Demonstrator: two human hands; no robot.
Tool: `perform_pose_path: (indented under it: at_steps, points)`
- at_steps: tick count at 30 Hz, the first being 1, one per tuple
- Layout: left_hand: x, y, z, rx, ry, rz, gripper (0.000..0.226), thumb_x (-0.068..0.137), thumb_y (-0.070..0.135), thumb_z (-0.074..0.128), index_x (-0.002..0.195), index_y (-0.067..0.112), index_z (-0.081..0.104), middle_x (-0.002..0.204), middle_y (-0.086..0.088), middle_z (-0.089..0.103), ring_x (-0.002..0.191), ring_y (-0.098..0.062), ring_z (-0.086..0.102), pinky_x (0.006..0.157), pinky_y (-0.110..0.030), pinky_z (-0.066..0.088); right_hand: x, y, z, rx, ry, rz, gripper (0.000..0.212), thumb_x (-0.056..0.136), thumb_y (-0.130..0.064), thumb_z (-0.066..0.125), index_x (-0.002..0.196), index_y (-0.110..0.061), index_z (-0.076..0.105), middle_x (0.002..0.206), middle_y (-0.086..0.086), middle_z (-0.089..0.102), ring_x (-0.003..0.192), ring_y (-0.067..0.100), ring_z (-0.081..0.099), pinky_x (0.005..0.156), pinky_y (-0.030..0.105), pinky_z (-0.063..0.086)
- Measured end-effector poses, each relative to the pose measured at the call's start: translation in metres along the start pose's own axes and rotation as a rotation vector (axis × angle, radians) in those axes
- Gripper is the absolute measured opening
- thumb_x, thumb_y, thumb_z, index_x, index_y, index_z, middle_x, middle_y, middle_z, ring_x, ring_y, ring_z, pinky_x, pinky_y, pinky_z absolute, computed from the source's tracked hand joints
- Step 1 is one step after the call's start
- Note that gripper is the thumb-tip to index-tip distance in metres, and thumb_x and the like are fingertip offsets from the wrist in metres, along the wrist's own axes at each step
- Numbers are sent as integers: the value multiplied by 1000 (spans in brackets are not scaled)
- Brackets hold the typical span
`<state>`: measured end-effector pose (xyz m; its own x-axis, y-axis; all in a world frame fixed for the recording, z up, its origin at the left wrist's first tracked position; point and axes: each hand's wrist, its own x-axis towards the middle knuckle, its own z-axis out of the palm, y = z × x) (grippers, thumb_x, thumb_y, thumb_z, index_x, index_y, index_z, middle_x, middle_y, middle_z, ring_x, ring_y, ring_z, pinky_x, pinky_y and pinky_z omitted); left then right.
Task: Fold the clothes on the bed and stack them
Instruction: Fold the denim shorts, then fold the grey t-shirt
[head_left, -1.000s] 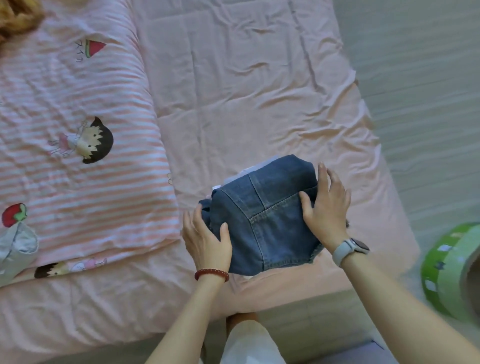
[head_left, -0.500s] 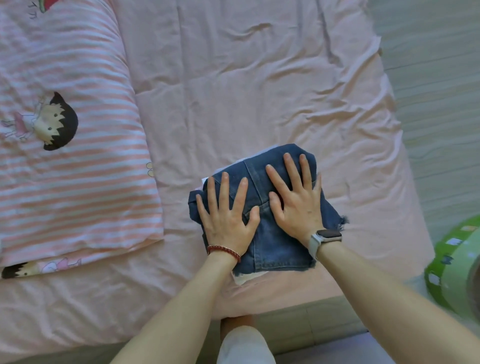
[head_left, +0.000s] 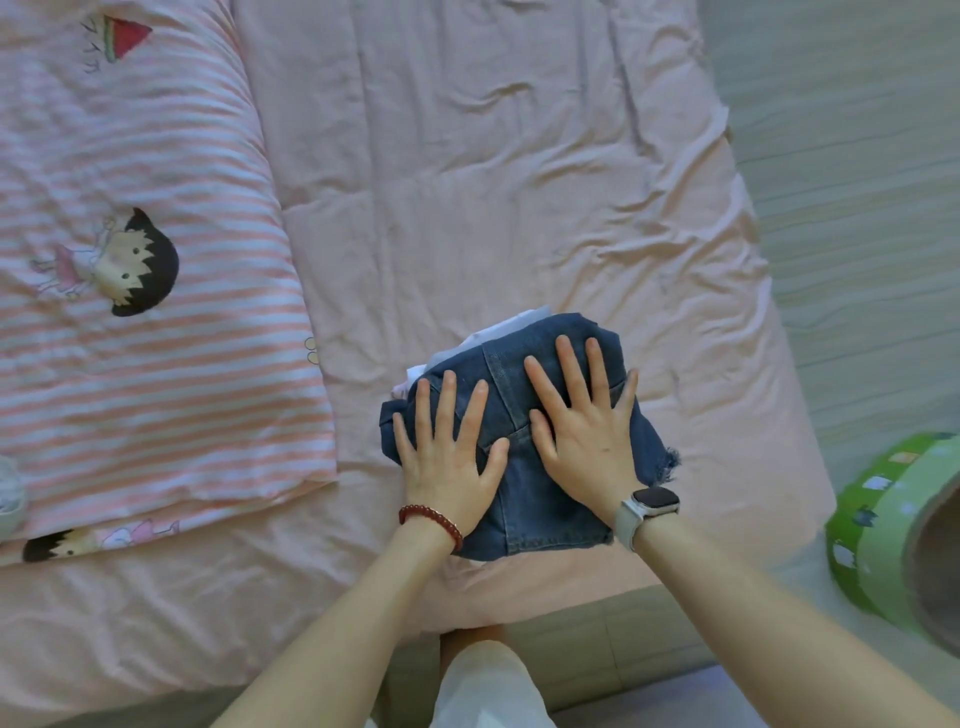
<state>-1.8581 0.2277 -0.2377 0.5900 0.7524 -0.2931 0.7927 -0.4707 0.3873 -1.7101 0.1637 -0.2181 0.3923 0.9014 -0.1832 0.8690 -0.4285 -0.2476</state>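
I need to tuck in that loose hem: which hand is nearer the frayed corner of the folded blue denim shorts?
Right. The right hand presses the denim shorts beside the frayed corner; the left hand presses their opposite side.

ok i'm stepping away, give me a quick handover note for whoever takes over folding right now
Left hand: open, flat on the folded denim.
Right hand: open, flat on the denim beside it.
Things: the denim lies near the front edge of the pink bed, on top of white clothes whose edge shows at its far side.
Done: denim folded and stacked.
Left: a pale item shows at the left edge beside the striped quilt; whether it is clothing cannot be told.
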Motion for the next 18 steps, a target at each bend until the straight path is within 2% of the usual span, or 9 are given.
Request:
perform_pose_path:
  at_steps: [2, 5, 8, 12, 15, 18]
  points:
    - [-7, -4, -17, -49, 13, 30, 67, 91, 46, 45, 142, 39, 2, 152, 5, -9, 140, -18, -17, 114, -51, -2, -8, -15, -12, 22, 31, 55, 55, 89, -26, 48, 143, -21, 37, 153, 11, 24, 141, 31, 6, 103, 70, 8]
    - [-23, -10, -51, -143, 134, -7, 66, 86, 31, 61, 144, 24, 31, 154, -6, 18, 143, -29, 11, 112, -54, 9, -23, -49, -32, 101, 89, 117, 54, 87, -17, 55, 139, -14, 42, 150, 16, 30, 142, 34, 16, 106, 66, 8]
    - [-43, -32, -93, -135, 239, -88, 58, 83, 24, 66, 137, 17, 46, 149, -11, 32, 139, -32, 25, 110, -55, 16, -34, -94, -52, 143, 94, 47, 47, 87, -14, 55, 133, -10, 50, 144, 14, 42, 139, 34, 28, 108, 62, 17]
    - [-86, -100, -162, -51, 234, -225, 54, 89, 30, 55, 140, 19, 40, 148, -6, 33, 135, -24, 30, 110, -45, 19, -49, -163, -65, 107, -75, -43, 44, 96, -25, 39, 140, -20, 39, 148, -1, 36, 141, 18, 20, 114, 45, 14]
    - [-139, -173, -214, -56, 285, -327, 52, 91, 30, 51, 140, 18, 39, 145, -4, 37, 132, -23, 33, 108, -39, 23, -60, -229, -66, 118, -105, -120, 40, 97, -27, 37, 136, -21, 44, 138, -4, 48, 133, 17, 34, 110, 34, 22]
    - [-212, -253, -254, -92, 371, -448, 49, 91, 27, 51, 139, 17, 41, 143, -6, 40, 130, -24, 36, 106, -37, 24, -75, -316, -56, 155, -158, -222, 39, 98, -27, 36, 135, -21, 45, 135, -4, 51, 128, 17, 40, 105, 32, 28]
